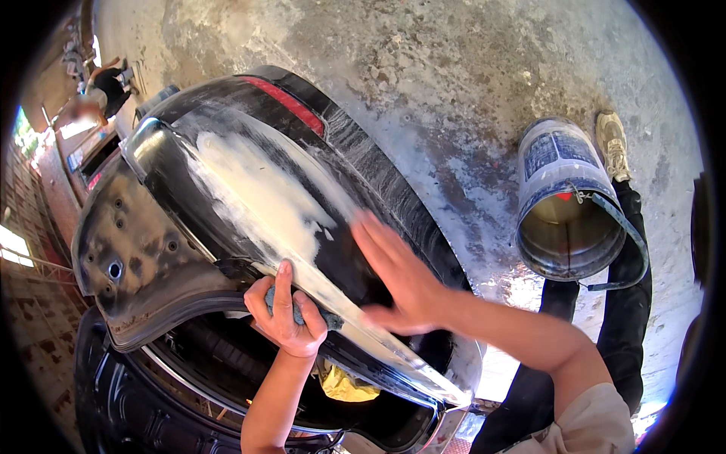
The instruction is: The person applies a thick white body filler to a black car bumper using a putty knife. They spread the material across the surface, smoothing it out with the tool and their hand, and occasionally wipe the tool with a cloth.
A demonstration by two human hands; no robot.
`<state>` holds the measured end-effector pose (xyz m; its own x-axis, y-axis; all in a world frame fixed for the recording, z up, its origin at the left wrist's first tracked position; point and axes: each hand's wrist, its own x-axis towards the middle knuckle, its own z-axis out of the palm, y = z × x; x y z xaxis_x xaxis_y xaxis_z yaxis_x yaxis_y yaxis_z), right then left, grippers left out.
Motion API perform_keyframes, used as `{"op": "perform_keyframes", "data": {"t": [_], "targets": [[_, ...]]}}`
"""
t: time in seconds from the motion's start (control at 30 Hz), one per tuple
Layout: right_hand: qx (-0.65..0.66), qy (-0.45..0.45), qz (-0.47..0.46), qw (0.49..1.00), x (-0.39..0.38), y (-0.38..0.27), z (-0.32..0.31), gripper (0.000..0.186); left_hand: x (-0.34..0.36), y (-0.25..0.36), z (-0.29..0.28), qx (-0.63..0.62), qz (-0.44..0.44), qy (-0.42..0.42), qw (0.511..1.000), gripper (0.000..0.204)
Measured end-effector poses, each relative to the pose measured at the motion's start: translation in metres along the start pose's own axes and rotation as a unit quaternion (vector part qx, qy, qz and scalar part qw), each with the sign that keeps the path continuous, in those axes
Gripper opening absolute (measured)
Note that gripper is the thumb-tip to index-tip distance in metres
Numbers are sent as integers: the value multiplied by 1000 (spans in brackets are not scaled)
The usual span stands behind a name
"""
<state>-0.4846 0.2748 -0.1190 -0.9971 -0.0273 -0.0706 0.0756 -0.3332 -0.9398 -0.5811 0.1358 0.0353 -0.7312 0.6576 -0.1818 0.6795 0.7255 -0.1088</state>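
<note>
Your left grip [291, 318] clasps one grey-blue sponge [331, 320] — your right grip [397, 276], fingers spread, lies over one black car panel [339, 265] bearing one cream filler patch [261, 197].

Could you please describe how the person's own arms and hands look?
The left hand and right hand are gloveless, with no watch or bracelet visible. A loose, short beige sleeve shows on the right; no left sleeve is visible.
</note>
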Motion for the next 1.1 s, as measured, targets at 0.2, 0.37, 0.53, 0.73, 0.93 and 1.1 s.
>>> {"op": "perform_keyframes", "data": {"t": [0.2,0.37,0.53,0.73,0.93,1.1], "targets": [[-7,22,-11,1000,26,11,1,105,-1,1,2,-7,-10,2,1000,49],[24,-23,11,999,-34,-5,2,107,2,-1,5,-7,-8,39,999,48],[-5,45,-26,999,49,9,-9,98,-2,1,1,-13,-13,2,1000,47],[15,-33,16,999,-17,5,-1,105,0,0,3,-14,5,14,1000,46],[20,18,12,1000,17,15,-3,100,1,1,2,-15,-1,13,1000,45],[16,30,12,999,39,7,-10,96,1,1,1,-19,2,11,1000,46]]}}
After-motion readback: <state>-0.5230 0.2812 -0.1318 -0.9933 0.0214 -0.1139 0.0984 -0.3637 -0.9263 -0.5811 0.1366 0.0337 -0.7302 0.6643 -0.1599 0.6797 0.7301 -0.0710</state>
